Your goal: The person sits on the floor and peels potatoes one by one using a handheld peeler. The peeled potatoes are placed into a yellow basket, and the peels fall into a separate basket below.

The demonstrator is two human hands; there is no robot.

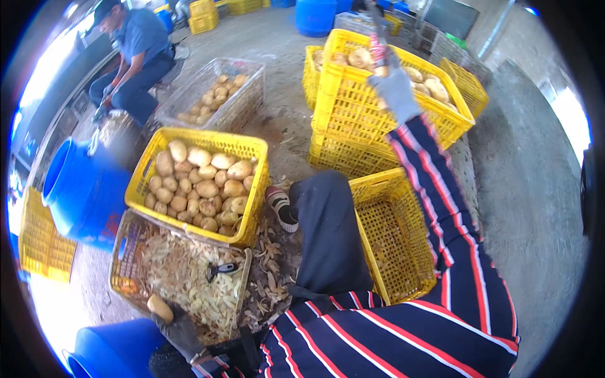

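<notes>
My left hand (178, 330), gloved in grey, holds a pale potato (160, 309) over the near-left edge of a crate of peelings (244, 283). A dark-handled peeler (223, 270) lies on those peelings. Behind it, a yellow plastic crate (257, 189) holds many potatoes (207, 189). My right hand (397, 90), in a light grey glove, is raised beside the stacked yellow crates (350, 101), closed on a blurred long tool (378, 47) with red-and-white on it; its kind is unclear. Large pale tubers (437, 90) fill the top crate.
A yellow crate (361, 208) stands by my right leg, its mesh floor visible. Blue barrels (90, 193) (113, 347) stand at the left. Beyond are a clear crate (236, 111) with potatoes and a seated co-worker (142, 42). Peelings (269, 269) litter the floor.
</notes>
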